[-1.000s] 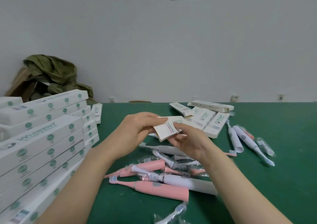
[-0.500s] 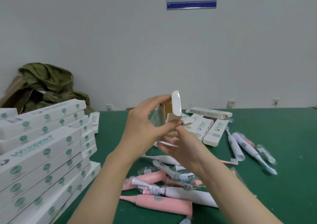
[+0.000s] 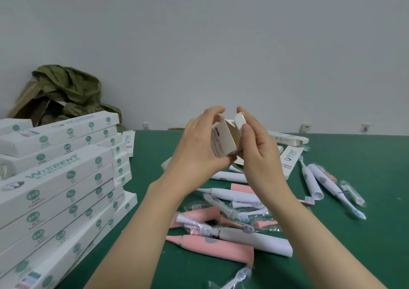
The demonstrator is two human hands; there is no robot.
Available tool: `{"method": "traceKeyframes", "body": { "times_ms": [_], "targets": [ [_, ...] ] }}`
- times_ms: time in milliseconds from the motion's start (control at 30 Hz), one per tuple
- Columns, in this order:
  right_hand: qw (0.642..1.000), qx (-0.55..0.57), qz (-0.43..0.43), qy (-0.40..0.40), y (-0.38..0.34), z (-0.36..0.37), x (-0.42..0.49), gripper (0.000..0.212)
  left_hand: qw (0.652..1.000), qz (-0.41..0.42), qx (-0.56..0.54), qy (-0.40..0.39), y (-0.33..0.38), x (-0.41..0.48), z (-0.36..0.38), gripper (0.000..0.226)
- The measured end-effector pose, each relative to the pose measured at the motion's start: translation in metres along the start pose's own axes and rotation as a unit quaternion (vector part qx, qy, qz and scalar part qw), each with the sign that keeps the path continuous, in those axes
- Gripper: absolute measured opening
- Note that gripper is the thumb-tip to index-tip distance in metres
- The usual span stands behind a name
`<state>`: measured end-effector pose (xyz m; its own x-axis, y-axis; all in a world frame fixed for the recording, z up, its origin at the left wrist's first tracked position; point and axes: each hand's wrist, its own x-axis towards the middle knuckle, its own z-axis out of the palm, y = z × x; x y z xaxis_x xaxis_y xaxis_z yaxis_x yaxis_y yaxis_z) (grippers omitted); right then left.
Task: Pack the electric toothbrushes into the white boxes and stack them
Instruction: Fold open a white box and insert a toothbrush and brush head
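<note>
Both hands raised above the table (image 3: 354,233), working one white box (image 3: 223,142) held in the air between them.

Left hand (image 3: 199,147): fingers curled round the box from its left side, thumb underneath, firm hold.

Right hand (image 3: 259,153): thumb and forefinger pinch the end flap (image 3: 240,120), which stands up; the other fingers are loosely bent below. The box end is open, with the brown inside showing (whether anything is inside, cannot tell).

Below the hands: a loose pile of toothbrushes on the table, among them a pink toothbrush (image 3: 212,246) and a white toothbrush (image 3: 254,240) lying across each other, with brush heads in clear wrappers mixed in. Two more white handles (image 3: 312,184) lie near the right side.

Far side of the table, right: unfilled boxes (image 3: 291,160) lying flat.

Left: a tall stack of packed boxes (image 3: 57,189) with green printing, leaning a little.

Back left corner: crumpled green cloth (image 3: 68,89) against the wall.
</note>
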<state>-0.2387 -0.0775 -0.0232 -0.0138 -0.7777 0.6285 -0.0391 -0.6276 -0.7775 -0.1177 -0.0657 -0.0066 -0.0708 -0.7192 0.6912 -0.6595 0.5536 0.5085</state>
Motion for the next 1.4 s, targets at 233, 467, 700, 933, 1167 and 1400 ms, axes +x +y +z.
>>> {"method": "traceKeyframes", "body": {
  "times_ms": [233, 467, 700, 933, 1167, 1400],
  "targets": [
    [0.992, -0.109, -0.059, -0.004, 0.005, -0.002, -0.001, 0.037, 0.999, 0.013, 0.017, 0.025, 0.003, 0.001, 0.002, 0.04],
    [0.986, -0.143, -0.08, 0.017, 0.006, 0.008, -0.009, 0.039, 0.996, 0.048, 0.054, 0.051, 0.008, -0.002, 0.005, 0.019],
    [0.996, 0.055, -0.033, -0.056, -0.003, 0.006, -0.004, 0.034, 0.994, 0.013, 0.001, 0.11, 0.009, 0.002, -0.003, 0.036],
    [0.93, 0.025, 0.364, -0.032, 0.022, -0.021, 0.013, 0.026, 0.9, -0.027, -0.374, 0.223, 0.006, 0.011, -0.033, 0.044],
    [0.86, 0.306, 0.387, 0.128, 0.037, -0.032, 0.021, 0.012, 0.926, -0.164, -0.296, 0.165, -0.005, 0.012, -0.024, 0.059],
    [0.985, -0.057, 0.13, 0.099, 0.024, -0.029, 0.015, 0.006, 0.99, -0.083, 0.013, 0.117, -0.012, 0.006, -0.014, 0.051]
  ]
}}
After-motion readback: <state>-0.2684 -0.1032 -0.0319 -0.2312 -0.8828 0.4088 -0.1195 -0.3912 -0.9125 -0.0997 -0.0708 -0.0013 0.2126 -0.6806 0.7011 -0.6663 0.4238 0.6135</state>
